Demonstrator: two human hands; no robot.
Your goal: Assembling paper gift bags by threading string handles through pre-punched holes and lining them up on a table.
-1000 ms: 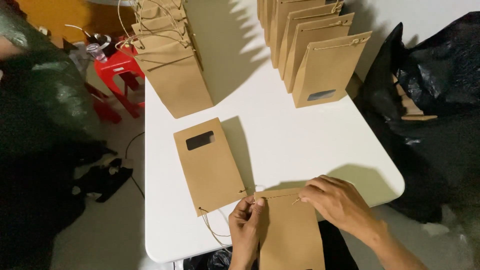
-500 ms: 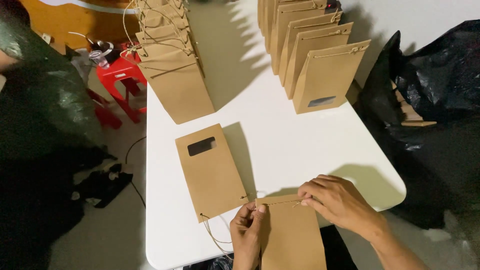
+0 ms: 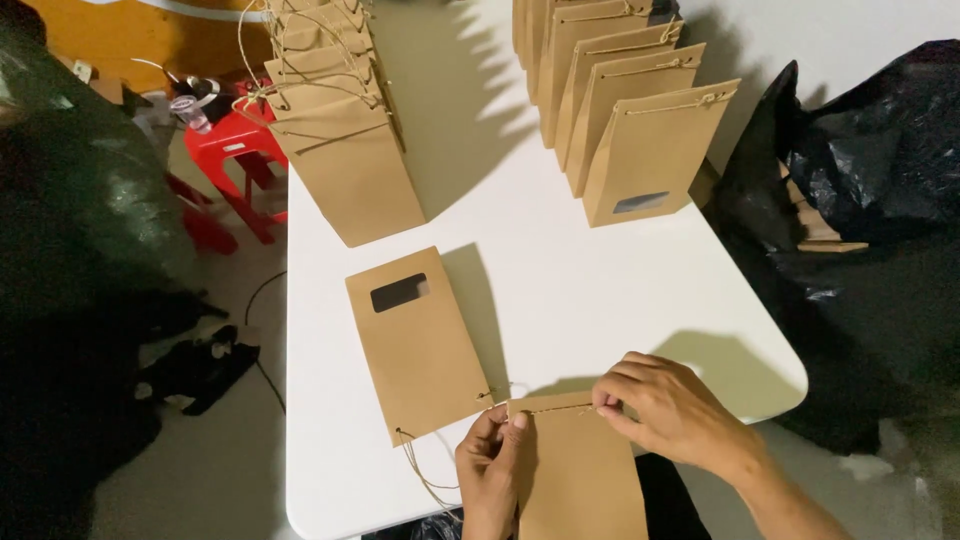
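Shifted only slightly since half a second ago: both hands a touch nearer the counter's near edge, same grip kept on the bag top. At the near edge, left hand (image 3: 490, 470) pinching the top left corner of a brown paper bag (image 3: 580, 480); right hand (image 3: 672, 410) pinching the thin twine along the same top edge, fingers curled together. Just left of that, one flat brown bag with a dark rectangular window (image 3: 415, 345), lying on the white counter (image 3: 560, 270), loose twine (image 3: 430, 475) trailing from its lower end over the edge. Further back, two rows of upright brown bags: left row (image 3: 345, 150), about five visible, overlapping, exact count unclear; right row (image 3: 640, 120), four or five, the front one with a small dark window. Off the counter, one red stool (image 3: 235, 160) at far left, black plastic bag (image 3: 870, 190) at right.
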